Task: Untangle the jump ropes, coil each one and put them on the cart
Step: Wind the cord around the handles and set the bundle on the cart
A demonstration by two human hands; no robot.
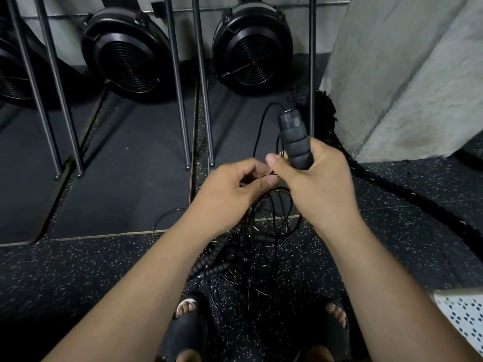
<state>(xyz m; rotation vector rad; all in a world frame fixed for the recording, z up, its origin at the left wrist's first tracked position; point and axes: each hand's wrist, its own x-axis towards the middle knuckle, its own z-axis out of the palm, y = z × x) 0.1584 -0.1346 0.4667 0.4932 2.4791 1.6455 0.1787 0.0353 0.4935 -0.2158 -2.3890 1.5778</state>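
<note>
My right hand grips a black ribbed jump rope handle, which points up and away from me. A thin black cord loops out of the handle's top and comes back down toward my hands. My left hand pinches thin black cords just left of my right thumb. Below both hands hangs a tangle of jump ropes, thin cords mixed with ribbed black handles, reaching down to the speckled floor between my feet. No cart is in view.
Two black fan-wheel machines stand ahead on dark mats, with several slanted metal rails in front of them. A thick black battle rope lies on the floor by a grey concrete pillar at the right.
</note>
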